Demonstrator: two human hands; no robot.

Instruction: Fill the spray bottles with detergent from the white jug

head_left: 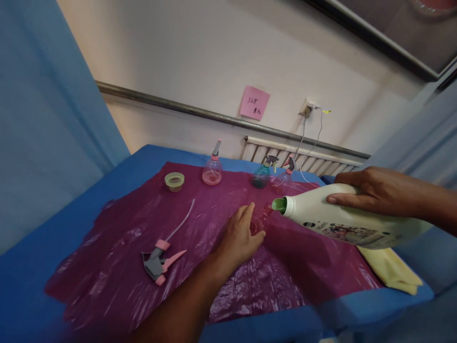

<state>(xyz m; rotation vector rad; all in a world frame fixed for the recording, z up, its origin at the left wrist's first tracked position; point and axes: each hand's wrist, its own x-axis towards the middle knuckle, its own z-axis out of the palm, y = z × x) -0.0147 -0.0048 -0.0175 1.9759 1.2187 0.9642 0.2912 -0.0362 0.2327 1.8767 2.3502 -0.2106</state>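
My right hand (371, 190) grips a large white detergent bottle (342, 221) tipped on its side, its green spout (279, 205) pointing left. Just below and left of the spout stands a small clear bottle (260, 220) with an open neck; my left hand (239, 238) wraps its fingers around it on the purple plastic sheet (117, 267). A grey and pink spray trigger head with a long tube (160, 259) lies loose on the sheet to the left.
At the back stand a clear spray bottle with pink liquid (213, 171), a teal spray bottle (263, 174) and another clear one (285, 178). A green cap (174, 181) sits at back left. A yellow cloth (391, 269) lies right. A blue cover (32, 290) underlies the sheet.
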